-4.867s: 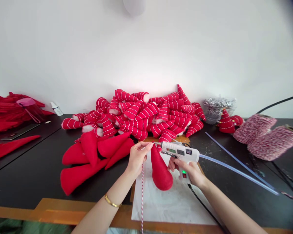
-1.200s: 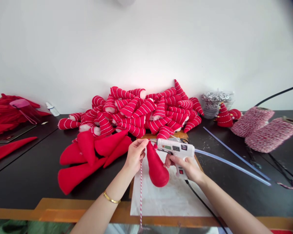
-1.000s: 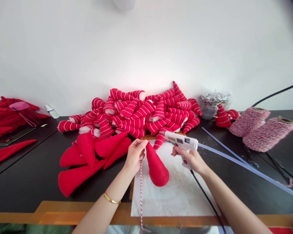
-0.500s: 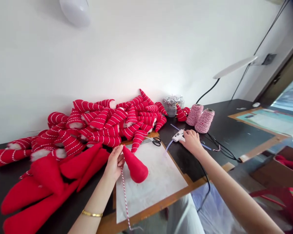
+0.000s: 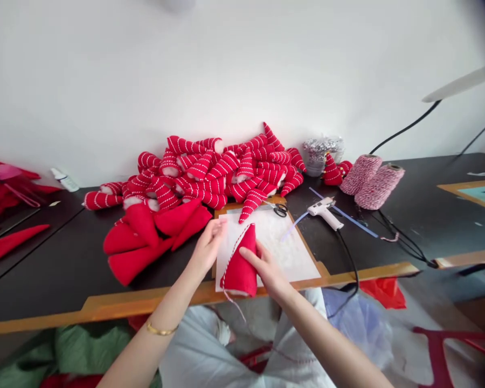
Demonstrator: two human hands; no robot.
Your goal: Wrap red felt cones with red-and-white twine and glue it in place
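My right hand (image 5: pixel 267 264) grips a plain red felt cone (image 5: pixel 242 272), its thumb across the front and its tip pointing away from me. From that tip a red-and-white twisted cord (image 5: pixel 233 253) runs down the cone's left side and hangs past the table edge. Left of the cone, my left hand (image 5: pixel 212 240) is raised with loosely bent, slightly blurred fingers and nothing visible in them. White paper (image 5: pixel 275 237) lies beneath. A white glue gun (image 5: pixel 325 212) rests to the right of it, and black-handled scissors (image 5: pixel 281 209) lie at its far edge.
Stuffed red cones with white spiral cord (image 5: pixel 210 170) are heaped at the back, with plain red cones (image 5: pixel 139 248) in front. Two cord spools (image 5: pixel 380 183), a tub of silver tinsel (image 5: pixel 319 153) and the gun's black cable (image 5: pixel 351 258) are at right. A white bottle (image 5: pixel 64 179) stands left.
My right hand has left the glue gun on the table and taken the cone. My left hand has let go of the cone's tip. The view has turned left.
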